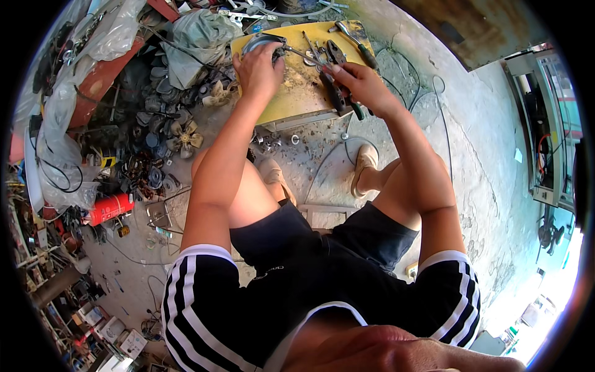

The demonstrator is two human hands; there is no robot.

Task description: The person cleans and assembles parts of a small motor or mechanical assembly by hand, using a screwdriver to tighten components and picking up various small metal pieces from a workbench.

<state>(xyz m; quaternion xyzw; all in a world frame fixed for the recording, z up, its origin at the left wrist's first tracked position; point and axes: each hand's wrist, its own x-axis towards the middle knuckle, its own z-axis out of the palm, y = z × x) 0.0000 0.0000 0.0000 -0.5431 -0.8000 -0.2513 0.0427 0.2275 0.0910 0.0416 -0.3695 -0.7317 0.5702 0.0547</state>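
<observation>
the left hand (259, 73), fingers half curled, grips a rounded metal part (256, 41) under its fingertips. to that hand's right, a screwdriver (303, 54) points at the part, contact unclear; the right hand (361, 85) is closed round its handle. work seems under way and unfinished, though what is already loosened cannot be told. beyond the right hand, a hammer (366, 56) lies unused.
</observation>
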